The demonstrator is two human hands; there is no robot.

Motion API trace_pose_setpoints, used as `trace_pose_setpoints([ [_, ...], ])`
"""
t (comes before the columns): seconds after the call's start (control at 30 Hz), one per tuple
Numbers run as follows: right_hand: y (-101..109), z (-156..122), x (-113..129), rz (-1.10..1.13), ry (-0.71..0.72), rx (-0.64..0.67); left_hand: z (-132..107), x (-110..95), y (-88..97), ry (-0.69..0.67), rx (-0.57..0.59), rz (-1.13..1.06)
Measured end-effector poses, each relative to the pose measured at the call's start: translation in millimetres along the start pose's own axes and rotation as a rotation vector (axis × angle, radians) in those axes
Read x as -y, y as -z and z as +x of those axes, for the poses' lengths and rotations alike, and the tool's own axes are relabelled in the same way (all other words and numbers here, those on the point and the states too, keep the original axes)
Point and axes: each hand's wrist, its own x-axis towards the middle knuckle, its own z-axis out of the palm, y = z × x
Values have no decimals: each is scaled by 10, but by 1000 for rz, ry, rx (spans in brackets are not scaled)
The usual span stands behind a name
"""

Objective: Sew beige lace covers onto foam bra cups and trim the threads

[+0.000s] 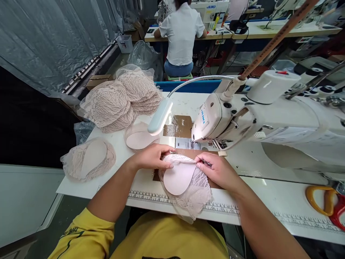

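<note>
A pale pink lace piece (201,183) with a smooth oval pad (179,180) on it lies at the front edge of the table, in front of the sewing machine (212,118). My left hand (153,157) pinches the upper left end of its folded edge between thumb and fingers. At the other end of that edge, my right hand (218,169) is closed on the lace. A small dark metal tool (206,162), its kind unclear, sits in the fingers of the right hand. The machine's needle area is just behind both hands.
Stacked lace pieces (107,104) lie at the back left. Two more padded pieces, one left (94,158) and one nearer the middle (138,138), rest on the table. A lamp (160,117) hangs over it. Orange-handled scissors (320,199) lie right. A person (183,36) sits ahead.
</note>
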Motion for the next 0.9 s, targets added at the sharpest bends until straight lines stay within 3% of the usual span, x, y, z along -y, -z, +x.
trace_pose_setpoints([
  [0.07, 4, -8, -1, -60, -13, -39, 60, 82, -40, 27, 63, -101],
  [0.2, -45, -30, -36, -187, 1, -153, 104, 132, -73, 48, 62, -271],
  [0.37, -170, -85, 35, -204, 263, -341, 120, 54, -109, 69, 63, -395],
  [0.47, -274, -91, 120, -207, 357, -354, 120, 20, -142, 69, 59, -446],
  [0.63, -412, -59, 147, -213, 388, -364, 107, 21, -183, 78, 70, -491],
  [0.9, -422, -79, 107, -209, 397, -410, 103, 1, -206, 70, 74, -515],
])
